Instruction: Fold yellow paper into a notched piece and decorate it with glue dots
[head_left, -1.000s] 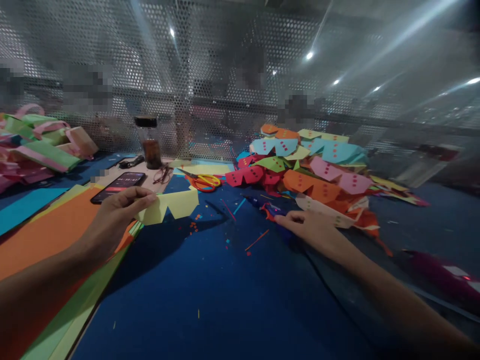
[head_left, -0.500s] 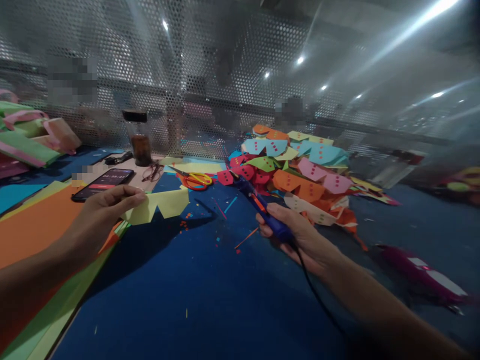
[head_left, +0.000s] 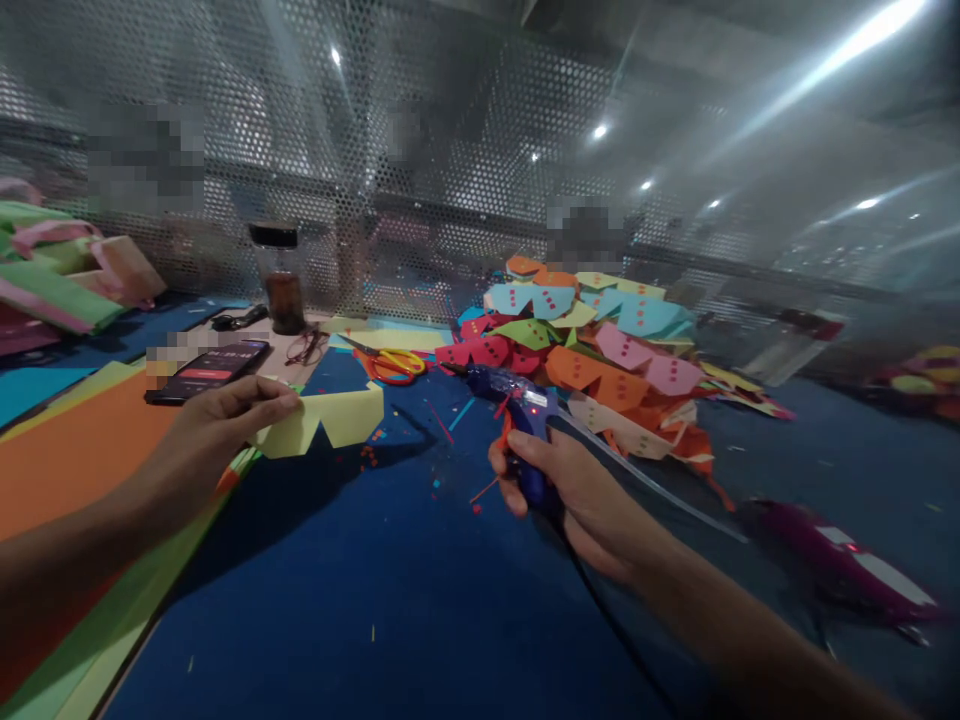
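Note:
Pinched in my left hand (head_left: 247,415) is a notched strip of pale yellow paper (head_left: 349,415), held upright a little above the blue table. My right hand (head_left: 559,475) is wrapped round a blue glue gun (head_left: 534,425) with an orange trigger. Its dark nozzle points left, toward the paper but apart from it. A clear glue stick (head_left: 652,475) sticks out of the gun's back, and a black cord trails from the handle. Behind the gun lies a heap of colourful cut paper pieces (head_left: 615,375) with small dots on them. Orange-handled scissors (head_left: 390,366) rest between my hands, farther back.
At left are stacked coloured sheets (head_left: 82,450), a phone (head_left: 214,370), glasses (head_left: 306,345) and a dark-lidded bottle (head_left: 283,285). A purple device (head_left: 847,560) lies at right. Paper scraps dot the blue table (head_left: 360,590). A perforated metal screen (head_left: 420,180) stands behind.
My right hand has turned the glue gun sideways, so its nozzle now points left and its glue stick shows. The yellow paper has shifted slightly right in my left hand's grip.

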